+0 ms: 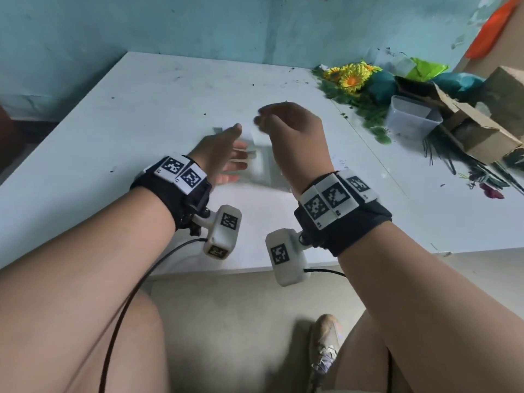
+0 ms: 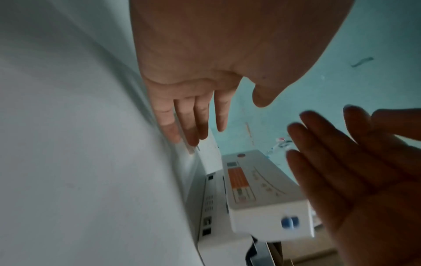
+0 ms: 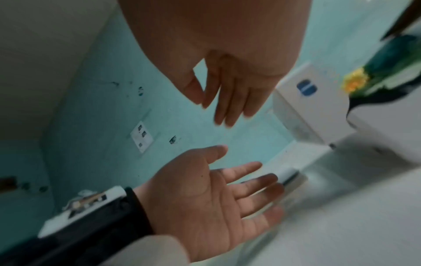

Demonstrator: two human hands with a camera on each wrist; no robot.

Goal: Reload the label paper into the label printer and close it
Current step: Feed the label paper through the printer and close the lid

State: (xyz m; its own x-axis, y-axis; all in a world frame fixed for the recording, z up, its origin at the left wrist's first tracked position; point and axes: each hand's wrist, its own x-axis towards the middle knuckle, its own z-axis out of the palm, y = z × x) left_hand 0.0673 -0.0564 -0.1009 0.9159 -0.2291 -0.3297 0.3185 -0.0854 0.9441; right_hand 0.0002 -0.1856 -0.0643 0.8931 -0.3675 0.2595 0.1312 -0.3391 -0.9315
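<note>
White label printer [image 2: 262, 201] sits mid-desk [image 1: 141, 114], mostly hidden behind both hands in the head view and blurred there. Left wrist view shows its lid raised, with an orange panel and a blue button on the lid's edge; back ports visible on the body. Label paper can't be made out. Left hand [image 1: 224, 154] is released, palm turned inward, fingers straight, at the printer's left side; contact unclear. Right hand [image 1: 292, 129] hovers above the printer, fingers loosely extended and holding nothing, thumb close to the index tip. Far right corner of the desk holds yellow fake flowers [image 1: 350, 76], a clear plastic tub [image 1: 411, 119] and a torn cardboard box [image 1: 465, 129]. Teal wall [image 1: 170, 26] behind the desk.
</note>
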